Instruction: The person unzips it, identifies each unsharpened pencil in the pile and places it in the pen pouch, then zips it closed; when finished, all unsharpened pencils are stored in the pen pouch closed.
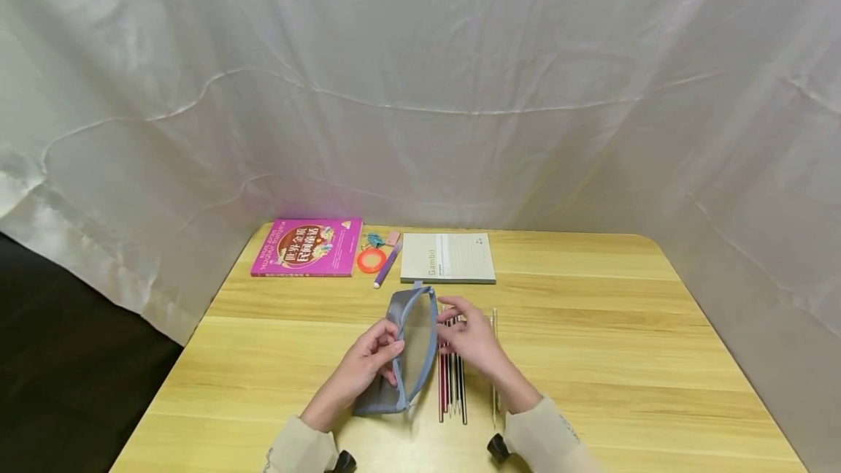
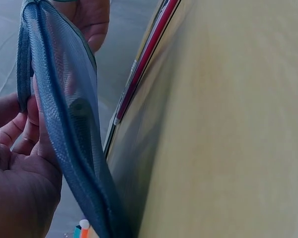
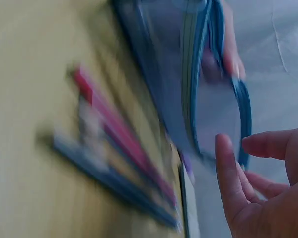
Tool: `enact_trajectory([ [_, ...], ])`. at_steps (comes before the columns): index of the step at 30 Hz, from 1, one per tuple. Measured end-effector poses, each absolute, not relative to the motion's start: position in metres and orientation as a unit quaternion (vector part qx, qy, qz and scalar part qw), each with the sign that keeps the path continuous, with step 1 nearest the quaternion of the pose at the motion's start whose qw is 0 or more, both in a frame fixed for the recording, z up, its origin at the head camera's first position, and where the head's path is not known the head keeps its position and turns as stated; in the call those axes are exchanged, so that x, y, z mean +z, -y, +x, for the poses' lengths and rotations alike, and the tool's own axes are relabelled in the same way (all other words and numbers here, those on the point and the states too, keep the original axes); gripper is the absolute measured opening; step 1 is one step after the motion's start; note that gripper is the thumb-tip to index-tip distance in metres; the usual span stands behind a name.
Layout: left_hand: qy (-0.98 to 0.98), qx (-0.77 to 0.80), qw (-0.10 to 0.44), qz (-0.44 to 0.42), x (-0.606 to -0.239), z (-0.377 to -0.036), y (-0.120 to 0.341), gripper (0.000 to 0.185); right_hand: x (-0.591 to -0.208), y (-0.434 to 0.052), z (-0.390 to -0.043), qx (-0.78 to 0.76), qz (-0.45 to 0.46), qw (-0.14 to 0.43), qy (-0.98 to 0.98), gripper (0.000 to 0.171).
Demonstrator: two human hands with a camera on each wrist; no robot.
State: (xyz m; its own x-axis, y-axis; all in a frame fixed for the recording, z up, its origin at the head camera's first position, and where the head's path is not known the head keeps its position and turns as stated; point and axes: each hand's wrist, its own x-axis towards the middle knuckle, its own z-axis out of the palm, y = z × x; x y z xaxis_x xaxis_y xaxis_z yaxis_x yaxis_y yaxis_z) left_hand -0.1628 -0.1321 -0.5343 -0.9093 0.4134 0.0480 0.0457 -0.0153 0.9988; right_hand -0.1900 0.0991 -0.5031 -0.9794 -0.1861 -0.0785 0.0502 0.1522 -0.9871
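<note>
You work at a pale wooden table (image 1: 591,356) with white cloth (image 1: 420,93) draped behind and to both sides of it; at the left of the frame the floor is dark.

Your left hand (image 1: 368,363) pinches the near edge of a grey-blue mesh pencil case (image 1: 410,356), fingers curled on the zipper rim, and the case's mouth gapes wide in the lower middle of the frame. Your right hand (image 1: 469,338) hovers just right of the case with fingers loosely spread, over a row of pencils (image 1: 452,385); whether it touches them I cannot tell.

Count: one case; roughly five pencils close together, plus two pale thin sticks (image 1: 494,356) farther right. Along the table's far edge: one pink book (image 1: 307,247), one grey notebook (image 1: 448,258), one orange ring (image 1: 371,260), one purple pen (image 1: 388,267).
</note>
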Motion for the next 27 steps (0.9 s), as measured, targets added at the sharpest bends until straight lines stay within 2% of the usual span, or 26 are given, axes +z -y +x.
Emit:
enact_trajectory([
  [4,-0.687,0.694,0.130,0.168,-0.534,-0.164,0.132,0.023,-0.503,-0.122,-0.195,-0.633,-0.012,0.066,-0.771,0.055],
  [9,-0.688,0.693,0.129,0.170,-0.534,-0.164,0.134,0.023,-0.510,-0.137,-0.198,-0.619,0.015,0.083,-0.781,0.056],
  [16,-0.693,0.687,0.132,0.175,-0.536,-0.165,0.137,0.023,-0.522,-0.134,-0.195,-0.592,0.018,0.111,-0.798,0.058],
  [27,-0.689,0.690,0.150,0.162,-0.538,-0.160,0.137,0.024,-0.538,-0.128,-0.193,-0.566,0.024,0.099,-0.818,0.056],
])
